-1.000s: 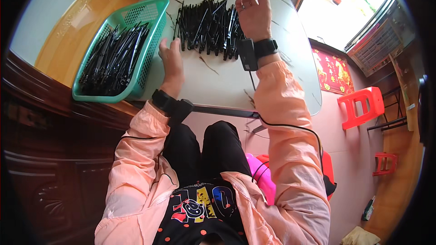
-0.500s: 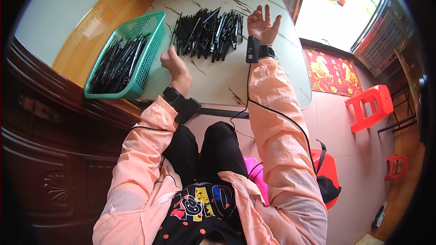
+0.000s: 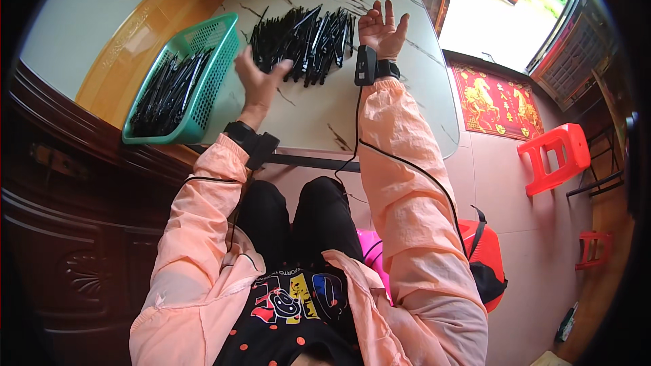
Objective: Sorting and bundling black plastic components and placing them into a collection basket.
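Observation:
A wide pile of thin, glossy black sticks (image 3: 298, 41) lies on the pale marble-patterned table (image 3: 305, 122), the sticks roughly side by side. I cannot make out their exact kind. At the pile's near left edge is my left hand (image 3: 260, 83), thumb and fingers spread, holding nothing. My right hand (image 3: 383, 32) is just beyond the pile's right end, palm up and fingers apart, with nothing in it. To the left stands a green plastic basket (image 3: 215, 85) with perforated sides, holding more of the same black sticks (image 3: 173, 91).
A wooden wall panel (image 3: 129, 44) and dark carved furniture (image 3: 88, 244) border the left side. On the right are a red patterned mat (image 3: 498, 102), a red plastic stool (image 3: 556, 156) and an open doorway (image 3: 495, 24). A cord (image 3: 407, 169) runs along my right sleeve.
My left hand has turned and spread its thumb and fingers wider. My right hand stays open beside the pile. The whole view has shifted slightly.

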`<state>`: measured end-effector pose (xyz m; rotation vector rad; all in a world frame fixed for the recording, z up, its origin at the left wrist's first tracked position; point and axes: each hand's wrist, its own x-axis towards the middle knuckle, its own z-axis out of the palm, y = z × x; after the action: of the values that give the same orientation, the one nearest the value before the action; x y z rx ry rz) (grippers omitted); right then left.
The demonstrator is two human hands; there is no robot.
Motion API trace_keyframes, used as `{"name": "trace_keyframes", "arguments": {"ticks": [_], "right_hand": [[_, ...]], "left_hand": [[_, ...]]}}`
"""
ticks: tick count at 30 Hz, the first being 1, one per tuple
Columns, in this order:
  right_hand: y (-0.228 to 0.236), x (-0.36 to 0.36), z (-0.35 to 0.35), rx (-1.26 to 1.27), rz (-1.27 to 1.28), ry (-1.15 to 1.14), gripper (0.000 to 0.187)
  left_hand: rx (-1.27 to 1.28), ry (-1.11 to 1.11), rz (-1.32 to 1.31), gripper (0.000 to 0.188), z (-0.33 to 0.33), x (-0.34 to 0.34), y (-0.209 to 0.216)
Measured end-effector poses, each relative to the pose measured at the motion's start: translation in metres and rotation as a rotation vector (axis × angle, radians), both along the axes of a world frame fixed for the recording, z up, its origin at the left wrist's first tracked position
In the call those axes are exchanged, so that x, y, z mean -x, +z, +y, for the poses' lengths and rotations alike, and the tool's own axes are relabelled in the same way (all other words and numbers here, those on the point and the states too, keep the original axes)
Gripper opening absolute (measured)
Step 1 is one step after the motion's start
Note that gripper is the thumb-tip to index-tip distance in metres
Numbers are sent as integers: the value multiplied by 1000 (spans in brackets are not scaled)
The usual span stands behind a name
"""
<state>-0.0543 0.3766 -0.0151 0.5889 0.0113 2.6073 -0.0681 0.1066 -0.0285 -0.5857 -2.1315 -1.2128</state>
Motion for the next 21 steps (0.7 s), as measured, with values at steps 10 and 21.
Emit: {"name": "trace_keyframes", "arguments": {"ticks": [10,21], "right_hand": [[-1,-2,-10,-68,-24,26,49],[9,10,-1,-369,-176,-80,39]], "left_hand": [[639,15,-45,127,22,-16,14],[555,0,107,80,5,17,18]]}}
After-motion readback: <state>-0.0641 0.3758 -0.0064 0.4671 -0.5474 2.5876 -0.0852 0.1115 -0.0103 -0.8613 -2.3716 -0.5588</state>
